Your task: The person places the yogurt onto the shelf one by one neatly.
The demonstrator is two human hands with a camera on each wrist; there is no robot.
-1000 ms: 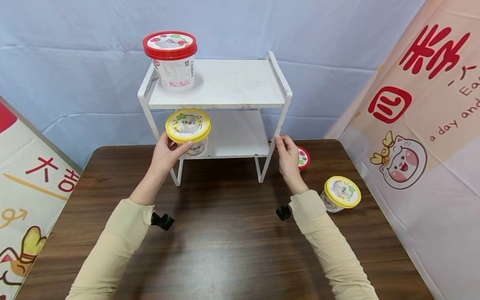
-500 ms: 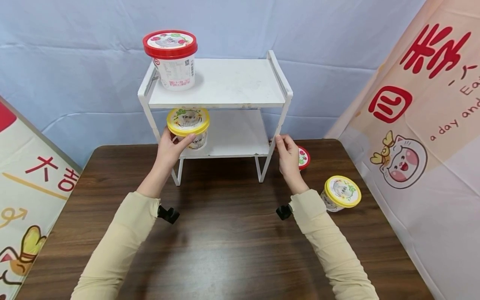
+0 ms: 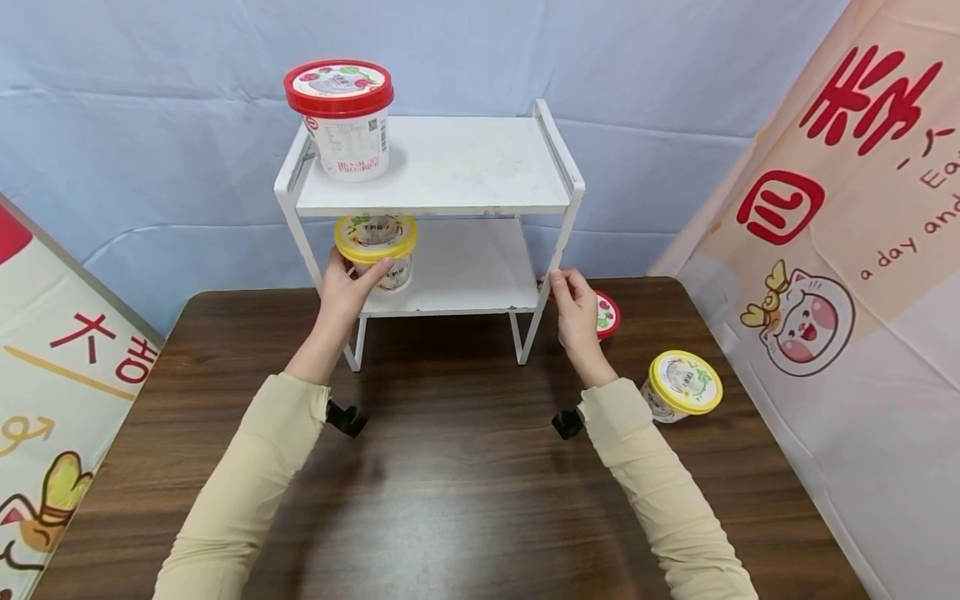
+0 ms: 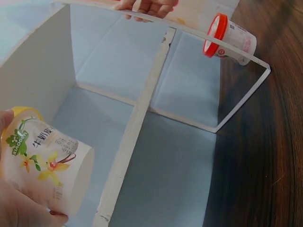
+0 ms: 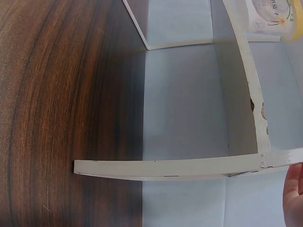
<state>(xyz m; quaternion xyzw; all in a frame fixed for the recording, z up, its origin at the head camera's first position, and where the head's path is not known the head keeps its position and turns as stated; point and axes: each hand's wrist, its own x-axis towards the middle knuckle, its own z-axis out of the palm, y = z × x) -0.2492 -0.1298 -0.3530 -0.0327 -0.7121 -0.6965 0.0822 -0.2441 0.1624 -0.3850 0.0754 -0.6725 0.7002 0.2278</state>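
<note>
A white two-tier rack (image 3: pixel 480 208) stands on the dark wooden table. My left hand (image 3: pixel 347 287) grips a yellow-lidded ice cream tub (image 3: pixel 390 271) at the left end of the lower shelf, under the upper one. In the left wrist view that tub (image 4: pixel 47 163) shows a flower print, with my thumb and fingers round its side. My right hand (image 3: pixel 576 312) pinches the rack's right front leg; its fingertips (image 5: pixel 294 182) appear at the frame in the right wrist view. On the upper shelf, at the left, sits a larger red-lidded tub (image 3: pixel 348 133).
Right of the rack, a red-lidded tub (image 3: pixel 608 315) is partly hidden behind my right hand. Another yellow-lidded tub (image 3: pixel 681 386) stands near the table's right edge. Blue cloth (image 3: pixel 630 125) hangs behind the rack, and a printed banner (image 3: pixel 840 208) is at the right.
My left hand has carried the yellow-lidded tub back from the lower shelf's front edge to farther under the upper shelf. The right hand has kept its hold on the rack's leg.
</note>
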